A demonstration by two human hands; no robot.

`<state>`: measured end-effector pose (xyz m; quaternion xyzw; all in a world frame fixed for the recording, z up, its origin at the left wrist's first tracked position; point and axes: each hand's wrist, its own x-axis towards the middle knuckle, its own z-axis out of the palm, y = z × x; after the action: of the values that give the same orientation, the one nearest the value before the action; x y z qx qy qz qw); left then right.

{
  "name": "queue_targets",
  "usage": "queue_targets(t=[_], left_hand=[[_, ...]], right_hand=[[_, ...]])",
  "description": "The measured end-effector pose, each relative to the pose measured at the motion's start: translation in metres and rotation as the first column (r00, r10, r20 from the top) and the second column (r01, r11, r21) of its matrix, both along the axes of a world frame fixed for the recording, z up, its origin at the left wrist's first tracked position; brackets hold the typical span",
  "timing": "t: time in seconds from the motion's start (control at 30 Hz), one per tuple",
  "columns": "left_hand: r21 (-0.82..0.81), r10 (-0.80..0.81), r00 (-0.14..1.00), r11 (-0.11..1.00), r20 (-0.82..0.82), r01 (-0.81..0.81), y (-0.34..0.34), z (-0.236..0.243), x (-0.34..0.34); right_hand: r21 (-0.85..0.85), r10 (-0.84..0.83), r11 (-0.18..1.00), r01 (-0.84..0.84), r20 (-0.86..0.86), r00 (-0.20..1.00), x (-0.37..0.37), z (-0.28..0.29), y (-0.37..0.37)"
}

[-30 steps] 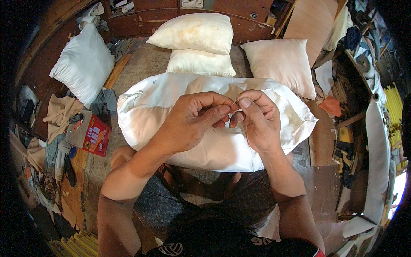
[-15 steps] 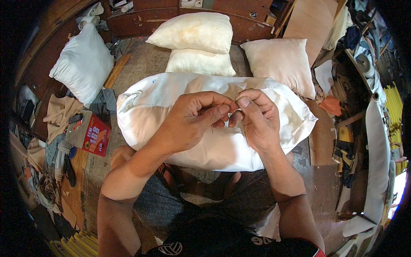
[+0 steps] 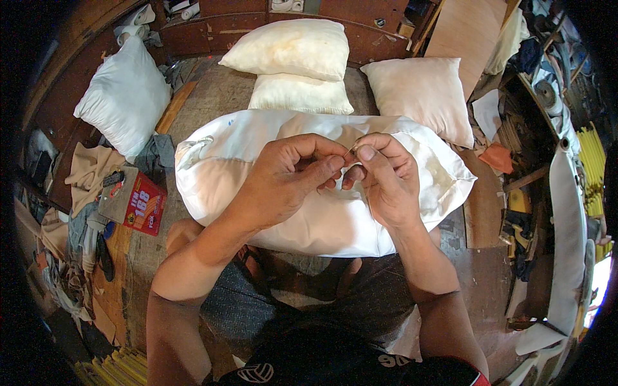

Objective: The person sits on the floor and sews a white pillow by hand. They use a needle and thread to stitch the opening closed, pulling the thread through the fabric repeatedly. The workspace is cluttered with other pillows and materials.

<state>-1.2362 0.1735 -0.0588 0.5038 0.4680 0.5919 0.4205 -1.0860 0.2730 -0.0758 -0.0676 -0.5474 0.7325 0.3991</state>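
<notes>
Over a large white stuffed cushion (image 3: 309,222), my two hands meet at the fingertips. My left hand (image 3: 290,170) is closed, thumb pinched against forefinger on what looks like a thin needle (image 3: 350,153). Facing it, my right hand (image 3: 389,177) is also closed, its thumb and forefinger pressed together on a fine thread, part of which seems to hang below that palm. Both items are tiny, and the fingers hide most of them. The cushion lies across in front of my knees, its cloth loose and folded at the right end.
Two stacked pillows (image 3: 290,51) lie beyond the cushion, with another pillow (image 3: 418,96) at right and a white one (image 3: 125,96) at left. A red printed package (image 3: 145,206) rests near cloth scraps (image 3: 93,170). A long pale roll of material (image 3: 566,238) lines the right side.
Almost nothing differs. My fingertips have shifted very slightly closer together, still pinching; the cushion and pillows stay put.
</notes>
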Motion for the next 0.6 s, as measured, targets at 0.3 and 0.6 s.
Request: queue_targets(t=[0.3,0.6], left_hand=[[0.019,-0.005,1.0,1.0,0.0,0.005,0.0,-0.0005,0.0004],[0.025,-0.02,0.999,1.0,0.034,0.019,-0.0007,0.0009,0.0023]], right_hand=[[-0.008,-0.007,1.0,0.007,0.003,1.0,-0.0001,-0.001,0.0004],[0.002,-0.013,1.0,0.013,0.006,1.0,0.0002,-0.0012,-0.0002]])
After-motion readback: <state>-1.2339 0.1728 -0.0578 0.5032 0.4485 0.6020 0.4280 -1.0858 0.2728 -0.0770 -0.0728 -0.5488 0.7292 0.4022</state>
